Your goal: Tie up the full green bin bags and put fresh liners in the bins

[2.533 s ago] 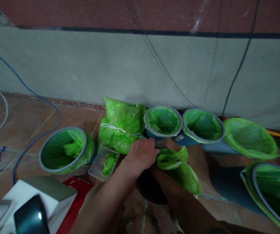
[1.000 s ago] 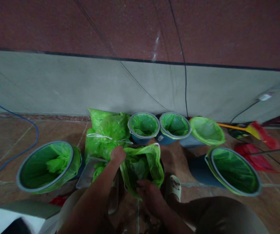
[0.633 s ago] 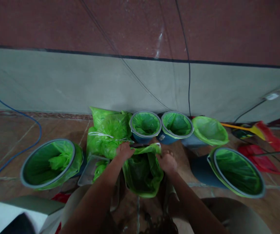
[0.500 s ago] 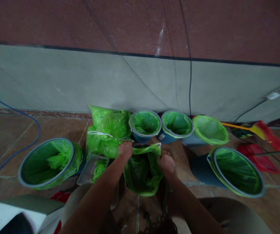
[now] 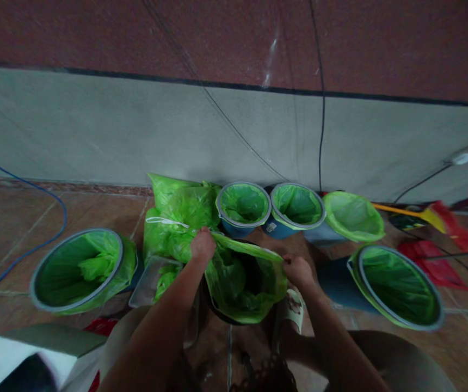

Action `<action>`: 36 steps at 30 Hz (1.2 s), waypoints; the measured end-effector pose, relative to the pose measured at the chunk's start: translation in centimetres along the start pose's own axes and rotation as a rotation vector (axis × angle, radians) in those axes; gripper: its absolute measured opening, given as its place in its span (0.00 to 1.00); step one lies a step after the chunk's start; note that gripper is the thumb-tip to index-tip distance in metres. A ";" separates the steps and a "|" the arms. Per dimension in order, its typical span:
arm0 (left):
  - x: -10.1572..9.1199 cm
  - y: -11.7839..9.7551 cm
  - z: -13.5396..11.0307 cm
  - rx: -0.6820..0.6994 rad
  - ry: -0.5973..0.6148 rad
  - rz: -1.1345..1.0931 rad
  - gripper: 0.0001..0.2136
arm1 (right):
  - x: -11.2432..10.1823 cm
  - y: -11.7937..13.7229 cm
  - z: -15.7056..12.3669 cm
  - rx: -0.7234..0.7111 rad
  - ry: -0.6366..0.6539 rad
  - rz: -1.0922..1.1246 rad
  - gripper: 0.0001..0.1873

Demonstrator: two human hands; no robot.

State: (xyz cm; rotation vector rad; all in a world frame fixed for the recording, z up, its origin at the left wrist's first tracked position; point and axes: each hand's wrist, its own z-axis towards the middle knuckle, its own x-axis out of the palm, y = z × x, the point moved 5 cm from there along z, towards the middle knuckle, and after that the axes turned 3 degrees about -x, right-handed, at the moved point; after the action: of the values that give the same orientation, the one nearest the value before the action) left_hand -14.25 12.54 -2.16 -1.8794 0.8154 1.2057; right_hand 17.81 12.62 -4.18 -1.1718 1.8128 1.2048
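Green bin liner [image 5: 234, 280], held open at centre on the tiled floor [image 5: 9, 228]. The left hand [image 5: 202, 245] grips its far-left rim with fingers curled tight on the plastic. The right hand [image 5: 298, 270] grips the right rim the same way. The mouth stretches between the two hands. Far: two small lined bins [image 5: 243, 202] against the wall [image 5: 95, 136]. Left: heap of green bags [image 5: 177, 215] and a large lined bin [image 5: 74, 269].

1. A bag [image 5: 242, 277] sits between the left hand [image 5: 202, 245] and the right hand [image 5: 298, 270].
2. Behind it, a row of bins [image 5: 297, 206] stands against the wall [image 5: 95, 130].
3. To either side lie the left bin [image 5: 74, 269] and the right bin [image 5: 397, 286].
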 end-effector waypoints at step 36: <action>1.4 -2.3 1.2 0.283 0.272 -0.209 0.15 | 4.0 10.5 -0.4 -0.488 -0.203 0.120 0.14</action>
State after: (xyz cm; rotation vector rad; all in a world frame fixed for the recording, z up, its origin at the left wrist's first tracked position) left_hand -12.38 14.61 -3.23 -1.8597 0.8588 0.6774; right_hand 6.57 12.78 -3.89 -1.1518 1.4966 1.8370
